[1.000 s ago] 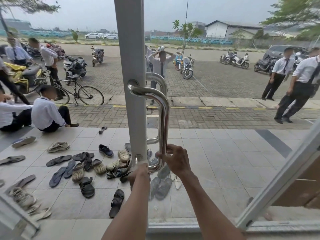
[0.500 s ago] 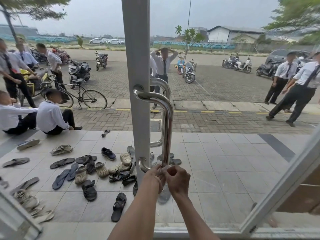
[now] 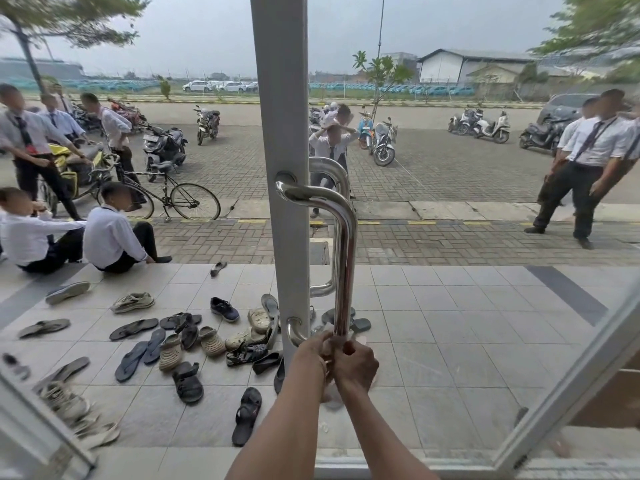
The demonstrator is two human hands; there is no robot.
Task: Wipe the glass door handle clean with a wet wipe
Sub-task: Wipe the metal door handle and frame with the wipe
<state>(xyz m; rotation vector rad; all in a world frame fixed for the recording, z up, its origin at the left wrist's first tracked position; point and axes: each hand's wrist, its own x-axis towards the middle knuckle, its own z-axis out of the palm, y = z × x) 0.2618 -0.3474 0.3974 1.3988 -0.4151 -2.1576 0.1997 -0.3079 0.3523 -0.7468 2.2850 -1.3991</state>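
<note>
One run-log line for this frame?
stage: wiping | left hand: on door handle bottom | right hand: beside it | wipe: barely visible

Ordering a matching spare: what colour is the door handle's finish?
Shiny, mirror-like silver door handle, seen best in the head view.

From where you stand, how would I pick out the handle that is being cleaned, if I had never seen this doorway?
Find the grey vertical door frame in the middle of the view. On its right side is a polished steel pull handle, a tall D-shaped tube. A twin handle sits behind the glass; the one being cleaned is nearer, with the left hand and right hand gripping its lower end.
</note>
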